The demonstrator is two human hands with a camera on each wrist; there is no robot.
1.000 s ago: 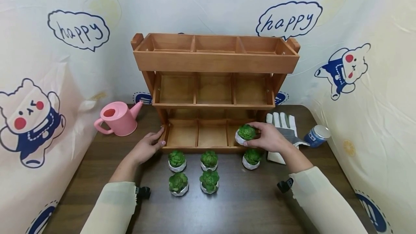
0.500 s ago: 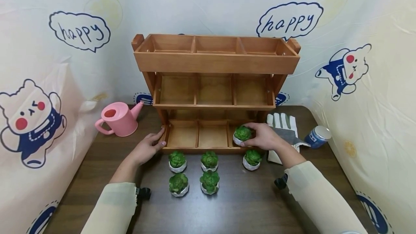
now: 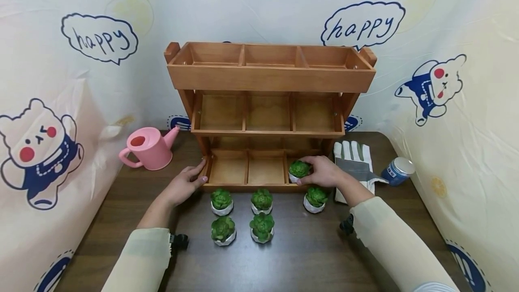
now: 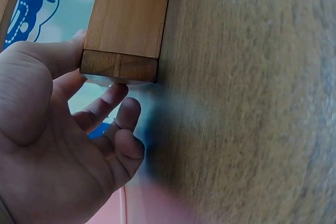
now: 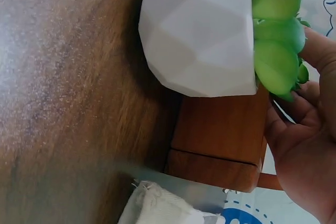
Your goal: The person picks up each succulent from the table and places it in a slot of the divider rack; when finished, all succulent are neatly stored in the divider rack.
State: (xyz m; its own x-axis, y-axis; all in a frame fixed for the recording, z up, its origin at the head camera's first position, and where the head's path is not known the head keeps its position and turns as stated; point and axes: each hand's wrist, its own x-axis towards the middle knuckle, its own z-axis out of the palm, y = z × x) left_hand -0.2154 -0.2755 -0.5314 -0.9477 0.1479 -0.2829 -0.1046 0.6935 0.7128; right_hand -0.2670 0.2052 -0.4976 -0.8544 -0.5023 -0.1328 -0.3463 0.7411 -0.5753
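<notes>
A brown wooden three-tier plant stand [image 3: 270, 79], each tier split into three compartments, stands at the back in the head view. My left hand [image 3: 181, 186] holds the left end of its bottom tier; the left wrist view shows thumb and fingertips at the wooden end piece [image 4: 126, 24]. My right hand [image 3: 325, 174] pinches a small green succulent [image 3: 299, 169] in a white pot, inside the bottom tier's right compartment. Another potted succulent [image 3: 315, 197] stands on the table just below that hand; a faceted white pot [image 5: 199, 35] fills the right wrist view, partly hiding the stand.
Several more potted succulents, including one at the front [image 3: 262, 226], stand before the stand. A pink watering can [image 3: 150, 148] is on the left. At right lie white-and-grey gloves [image 3: 353, 159] and a blue can [image 3: 397, 171]. Printed cloth [image 3: 251, 8] surrounds the table.
My right hand has moved slightly left and down with the succulent, bringing it lower into the bottom right compartment. The left hand has stayed at the stand's end.
</notes>
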